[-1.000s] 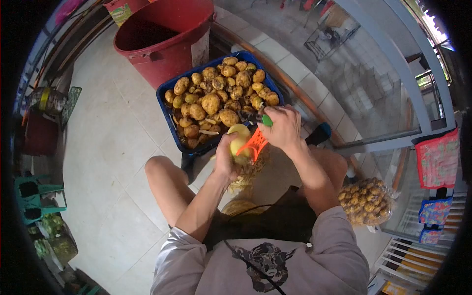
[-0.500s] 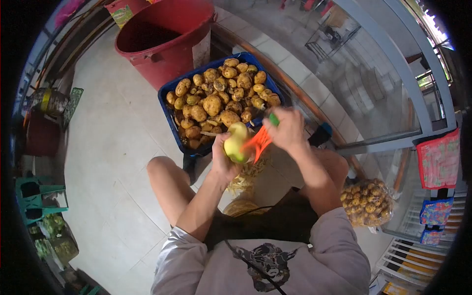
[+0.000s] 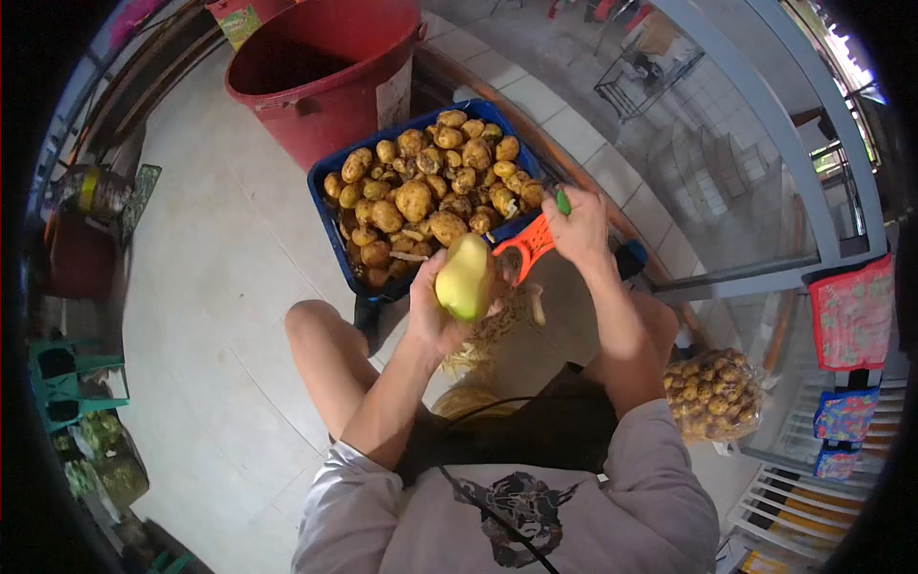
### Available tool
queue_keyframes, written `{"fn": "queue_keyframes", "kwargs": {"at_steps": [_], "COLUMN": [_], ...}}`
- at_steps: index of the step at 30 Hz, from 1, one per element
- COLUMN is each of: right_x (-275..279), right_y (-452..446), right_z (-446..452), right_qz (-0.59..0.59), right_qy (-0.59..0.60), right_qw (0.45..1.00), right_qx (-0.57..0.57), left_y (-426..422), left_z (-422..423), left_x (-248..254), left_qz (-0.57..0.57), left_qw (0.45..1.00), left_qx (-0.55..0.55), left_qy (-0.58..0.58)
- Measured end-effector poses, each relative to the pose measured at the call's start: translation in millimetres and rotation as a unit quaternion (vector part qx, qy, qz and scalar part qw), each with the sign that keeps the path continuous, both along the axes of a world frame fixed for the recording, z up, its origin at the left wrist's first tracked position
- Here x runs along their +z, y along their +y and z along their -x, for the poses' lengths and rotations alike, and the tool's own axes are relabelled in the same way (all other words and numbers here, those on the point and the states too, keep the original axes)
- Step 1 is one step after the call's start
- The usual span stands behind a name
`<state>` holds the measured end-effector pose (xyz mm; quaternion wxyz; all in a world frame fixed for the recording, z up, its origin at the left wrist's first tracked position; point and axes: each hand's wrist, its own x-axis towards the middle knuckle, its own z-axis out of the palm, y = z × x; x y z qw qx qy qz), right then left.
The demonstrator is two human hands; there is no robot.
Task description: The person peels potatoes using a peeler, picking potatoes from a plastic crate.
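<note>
My left hand (image 3: pixel 432 304) is wrapped round a peeled potato (image 3: pixel 463 275), smooth, pale yellow and greenish at its lower end. In my right hand (image 3: pixel 583 232) is an orange peeler (image 3: pixel 529 247) with a green handle end; its forked head points left, just right of the potato and apart from it. Beyond both hands, a blue crate (image 3: pixel 328 230) holds many unpeeled, soil-marked potatoes (image 3: pixel 413 203). Peelings (image 3: pixel 497 325) hang in a falling strip and lie heaped on the floor between my legs.
Behind the crate stands a large red tub (image 3: pixel 325 115). A clear bag of small potatoes (image 3: pixel 715 394) lies right of my leg. A glass door frame (image 3: pixel 746 277) is at the right, and a green stool (image 3: pixel 76 383) at the far left.
My right hand has drawn the peeler away from the potato, to the right and slightly up. A loose peeling now shows below it. The potato has turned slightly in my left hand.
</note>
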<state>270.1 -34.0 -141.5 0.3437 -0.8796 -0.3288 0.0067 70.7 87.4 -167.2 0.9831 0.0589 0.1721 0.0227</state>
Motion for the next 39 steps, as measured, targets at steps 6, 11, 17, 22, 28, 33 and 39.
{"fn": "queue_keyframes", "kwargs": {"at_steps": [6,11,17,22,28,33,39], "right_x": [31,18,8,30,21,-2,23], "right_y": [4,-2,-5,1,-3,-9,-6], "right_z": [59,7,-7,56,19,-25,38], "right_qz": [-0.018,0.008,-0.011,-0.015,-0.014,0.064,0.012], "right_qy": [-0.150,-0.131,0.022,-0.135,-0.177,-0.064,-0.122], "right_qw": [0.976,0.991,0.999,0.980,0.980,0.996,0.990], "right_qx": [0.155,0.013,-0.037,0.148,0.088,-0.012,0.072], "left_y": [-4,-8,-1,0,-4,-10,-4], "left_z": [0,11,3,1,8,13,2], "left_x": [-11,-7,3,-9,2,20,2], "left_qz": [-0.033,-0.105,0.003,-0.009,-0.059,-0.101,-0.036], "left_qw": [0.995,0.987,0.997,0.993,0.990,0.985,0.998], "left_qx": [0.036,-0.102,-0.075,0.030,-0.099,-0.130,0.030], "left_qy": [0.086,0.066,-0.012,0.117,0.075,0.044,0.041]}}
